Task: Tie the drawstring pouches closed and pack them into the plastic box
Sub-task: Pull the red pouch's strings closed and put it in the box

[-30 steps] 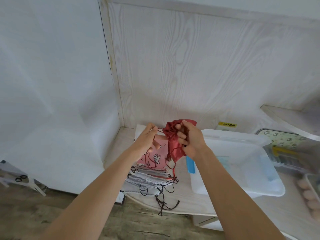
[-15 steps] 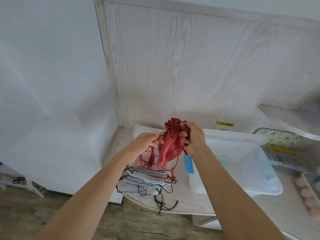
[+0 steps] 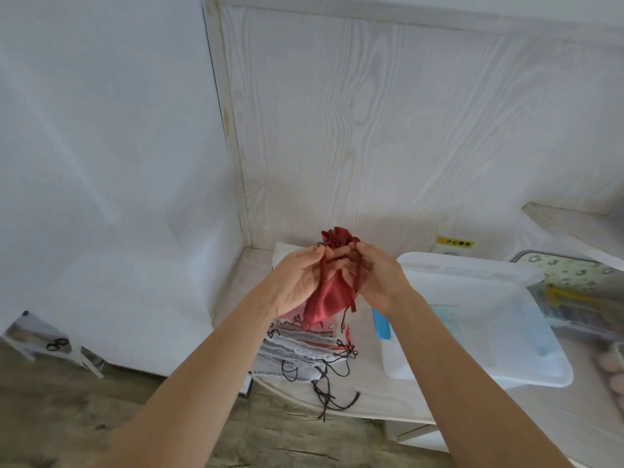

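Red pouch (image 3: pixel 326 298) held in the air above the surface (image 3: pixel 368 390), mouth gathered at the top, body hanging down between both hands; left hand (image 3: pixel 299 283) and right hand (image 3: pixel 380 276) each have a grip pinching a dark red drawstring (image 3: pixel 358 278) at the pouch's neck. Below it a stack of flat pouches (image 3: pixel 297 349) with loose black cords lies on the surface. Open white plastic box (image 3: pixel 472 319) just right of the stack, blue latch on its near-left side.
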